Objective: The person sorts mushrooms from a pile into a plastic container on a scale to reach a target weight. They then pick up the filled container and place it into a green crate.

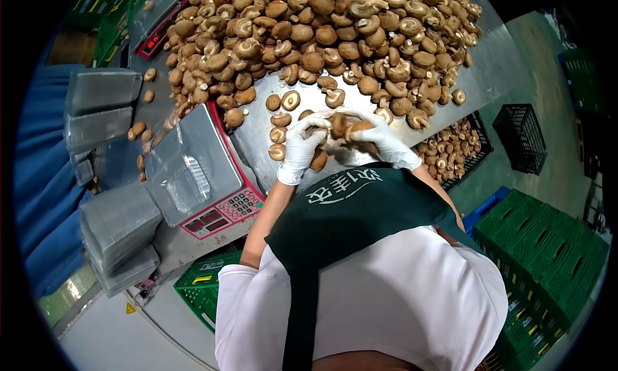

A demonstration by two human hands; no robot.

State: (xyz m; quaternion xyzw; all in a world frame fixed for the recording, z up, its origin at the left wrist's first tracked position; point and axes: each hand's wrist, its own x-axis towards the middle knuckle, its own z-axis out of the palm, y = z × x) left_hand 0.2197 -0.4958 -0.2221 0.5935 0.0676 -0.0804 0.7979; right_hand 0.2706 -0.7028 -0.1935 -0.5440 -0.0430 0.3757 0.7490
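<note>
My left hand (301, 145), in a white glove, curls its fingers at the front of the metal table. A shiitake mushroom (338, 124) sits at its fingertips, between the two hands. My right hand (385, 138), also gloved, closes on another brown shiitake mushroom (359, 130). What lies under the palms is partly hidden. Several single mushrooms (290, 100) rest on the bare metal left of and beyond my hands. Beyond them rises a large pile of shiitake mushrooms (309, 33).
To the left, a red-edged scale (235, 207) carries a clear plastic tray (185, 181). Stacks of clear trays (119, 226) stand farther left. A black crate (479, 129) of mushrooms is at right, with another black crate (521, 139) on the floor. Green crates (541, 242) are stacked lower right.
</note>
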